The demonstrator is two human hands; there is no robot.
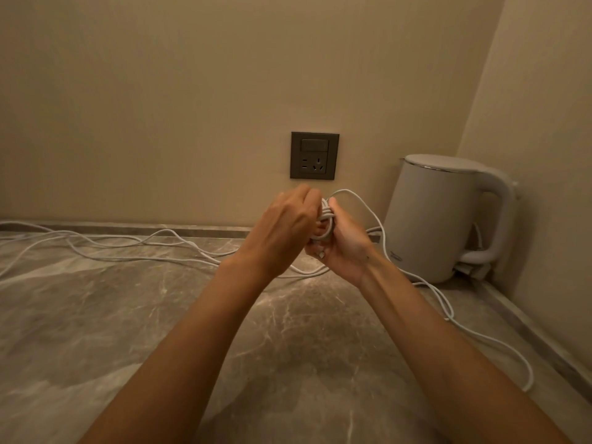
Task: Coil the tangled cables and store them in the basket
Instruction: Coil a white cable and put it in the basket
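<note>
- Marble counter nearest, loose white cable sprawling across it (mostly left).
- Right hand clenches the small coil, raised beside the kettle.
- Left hand curls its fingers onto that coil too.

Wall socket: on the back wall, above the countertop.
Electric kettle: right of the wall socket and lower, standing on the countertop in the corner of the two walls, handle toward the side wall.
Cable coil: just below the wall socket, raised off the countertop, between the two hands.
Left hand: below the wall socket, slightly left, holding the coil's left side.
Right hand: below the wall socket, slightly right, gripping the coil, between it and the kettle.
Loose cable strands: on the countertop, left of the wall socket and lower, running in under the hands.
Cable tail: right of the wall socket, down before the kettle, then forward along the countertop.
</note>
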